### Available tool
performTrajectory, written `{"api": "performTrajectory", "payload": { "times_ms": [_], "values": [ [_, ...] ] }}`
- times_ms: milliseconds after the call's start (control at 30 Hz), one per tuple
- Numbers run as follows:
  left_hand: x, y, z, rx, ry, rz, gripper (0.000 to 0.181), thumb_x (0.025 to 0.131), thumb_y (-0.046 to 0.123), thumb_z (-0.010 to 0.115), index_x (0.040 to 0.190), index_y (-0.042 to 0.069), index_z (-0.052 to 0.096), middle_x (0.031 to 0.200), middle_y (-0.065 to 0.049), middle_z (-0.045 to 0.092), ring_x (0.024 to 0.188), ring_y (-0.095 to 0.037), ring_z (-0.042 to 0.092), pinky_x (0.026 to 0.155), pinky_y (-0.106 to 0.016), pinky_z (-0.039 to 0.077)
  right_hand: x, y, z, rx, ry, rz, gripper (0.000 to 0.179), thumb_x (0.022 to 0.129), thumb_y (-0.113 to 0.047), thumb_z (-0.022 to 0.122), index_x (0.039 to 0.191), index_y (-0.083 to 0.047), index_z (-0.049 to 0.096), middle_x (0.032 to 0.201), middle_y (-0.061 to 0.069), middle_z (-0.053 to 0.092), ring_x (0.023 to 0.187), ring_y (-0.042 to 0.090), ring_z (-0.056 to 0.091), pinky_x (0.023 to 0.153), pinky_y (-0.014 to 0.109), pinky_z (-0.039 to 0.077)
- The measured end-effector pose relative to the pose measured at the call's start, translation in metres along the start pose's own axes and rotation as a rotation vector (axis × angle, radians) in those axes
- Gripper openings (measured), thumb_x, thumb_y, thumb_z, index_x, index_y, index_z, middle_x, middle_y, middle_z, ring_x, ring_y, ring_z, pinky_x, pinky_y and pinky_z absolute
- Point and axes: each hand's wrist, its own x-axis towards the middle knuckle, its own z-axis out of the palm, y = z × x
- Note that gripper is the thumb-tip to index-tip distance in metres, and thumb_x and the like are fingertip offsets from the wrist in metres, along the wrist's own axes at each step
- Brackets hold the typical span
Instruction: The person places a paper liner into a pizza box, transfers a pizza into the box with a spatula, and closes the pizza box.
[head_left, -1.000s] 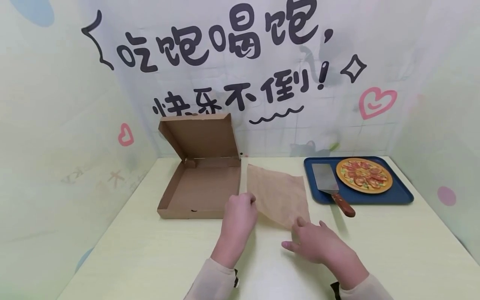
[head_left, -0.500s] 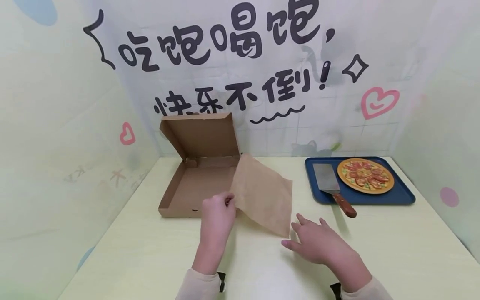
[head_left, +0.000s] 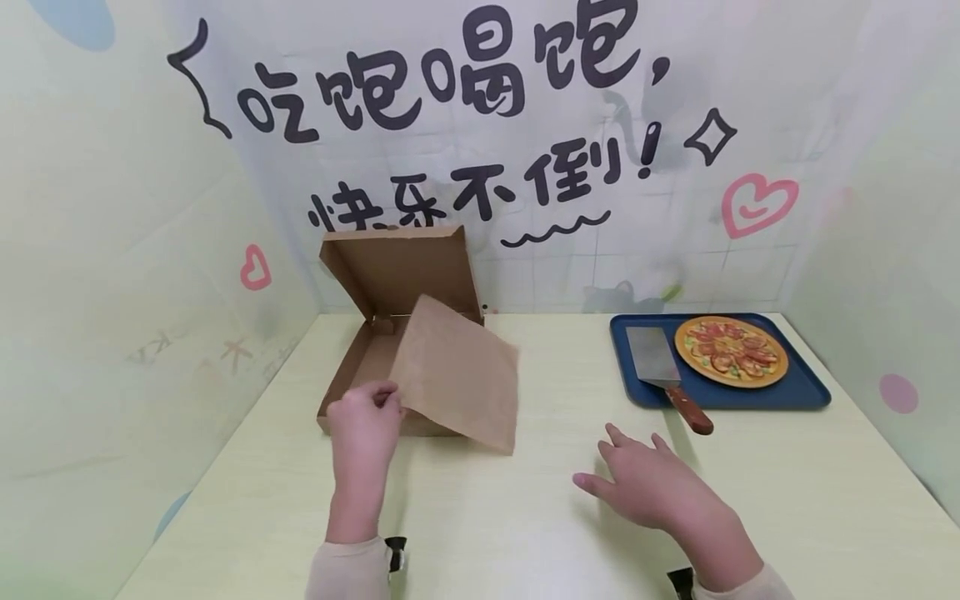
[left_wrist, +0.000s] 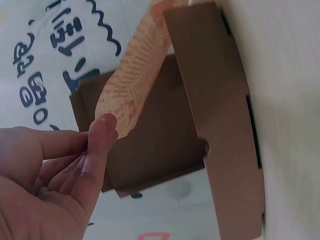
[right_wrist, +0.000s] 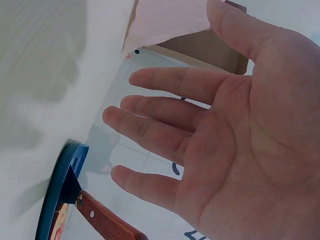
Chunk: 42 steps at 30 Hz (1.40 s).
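Observation:
My left hand (head_left: 365,433) pinches one corner of a brown sheet of paper (head_left: 461,371) between thumb and fingers. The sheet slants across the opened cardboard pizza box (head_left: 352,375), covering much of its base in the head view. In the left wrist view, print shows on the side of the paper (left_wrist: 131,85) facing that camera, and the box's front wall (left_wrist: 220,125) stands close by. My right hand (head_left: 652,483) holds nothing; its fingers are spread above the table, and its palm (right_wrist: 235,140) shows in the right wrist view.
A blue tray (head_left: 795,396) lies at the back right. On it are a pizza (head_left: 727,352) and a metal server (head_left: 651,354) whose wooden handle (head_left: 688,410) juts over the tray's front edge. Behind the table (head_left: 510,533) rises a printed wall (head_left: 540,275).
My left hand has moved left with the paper, carrying it from the table beside the box to over the box. My right hand has come away from the paper's near corner.

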Motion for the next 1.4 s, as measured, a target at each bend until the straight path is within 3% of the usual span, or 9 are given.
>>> {"api": "performTrajectory", "payload": {
  "times_ms": [167, 433, 700, 867, 1133, 1400],
  "values": [
    [0.018, -0.014, -0.015, 0.018, 0.019, -0.053, 0.020, 0.100, 0.001, 0.065, 0.113, -0.008, 0.078, 0.102, -0.029, 0.079, 0.083, -0.036, 0.081, 0.061, -0.028, 0.061, -0.001, 0.000, 0.002, 0.005, -0.006, 0.011, 0.073, 0.104, -0.056, 0.061, 0.142, 0.007, 0.062, 0.163, 0.032, 0.044, 0.151, 0.048, 0.045, 0.123, 0.079, 0.019],
    [0.042, -0.040, -0.024, 0.108, 0.014, -0.036, 0.018, 0.099, 0.003, 0.067, 0.110, -0.007, 0.078, 0.105, -0.029, 0.079, 0.085, -0.040, 0.079, 0.069, -0.044, 0.064, 0.000, 0.001, 0.003, 0.009, -0.011, 0.012, 0.074, 0.103, -0.057, 0.061, 0.142, 0.006, 0.063, 0.163, 0.032, 0.044, 0.152, 0.047, 0.045, 0.123, 0.079, 0.019],
    [0.059, -0.066, -0.028, 0.191, -0.008, -0.053, 0.017, 0.097, 0.003, 0.068, 0.108, -0.004, 0.079, 0.108, -0.027, 0.079, 0.095, -0.044, 0.076, 0.076, -0.050, 0.062, -0.002, 0.001, 0.003, 0.013, -0.010, 0.014, 0.072, 0.103, -0.057, 0.062, 0.141, 0.005, 0.063, 0.163, 0.032, 0.044, 0.151, 0.046, 0.046, 0.123, 0.079, 0.018],
    [0.066, -0.073, -0.029, 0.227, -0.041, -0.052, 0.016, 0.098, 0.003, 0.067, 0.106, -0.004, 0.078, 0.109, -0.027, 0.078, 0.094, -0.043, 0.075, 0.076, -0.050, 0.061, -0.002, 0.003, 0.005, 0.015, -0.014, 0.020, 0.072, 0.103, -0.056, 0.062, 0.141, 0.005, 0.063, 0.163, 0.031, 0.044, 0.152, 0.046, 0.045, 0.123, 0.079, 0.017],
    [0.071, -0.078, -0.024, 0.283, -0.188, -0.116, 0.021, 0.103, 0.006, 0.062, 0.116, -0.005, 0.074, 0.117, -0.030, 0.075, 0.090, -0.037, 0.074, 0.067, -0.037, 0.059, -0.001, 0.005, 0.006, 0.008, -0.024, 0.024, 0.073, 0.103, -0.057, 0.062, 0.141, 0.005, 0.063, 0.163, 0.031, 0.044, 0.153, 0.047, 0.044, 0.122, 0.080, 0.018],
    [0.071, -0.082, -0.019, 0.340, -0.213, -0.090, 0.021, 0.101, 0.007, 0.062, 0.112, -0.006, 0.074, 0.111, -0.030, 0.075, 0.084, -0.038, 0.071, 0.066, -0.043, 0.058, -0.001, 0.007, 0.005, 0.013, -0.028, 0.026, 0.072, 0.103, -0.055, 0.062, 0.141, 0.006, 0.063, 0.162, 0.031, 0.045, 0.154, 0.046, 0.043, 0.122, 0.080, 0.018]
  ]
}}
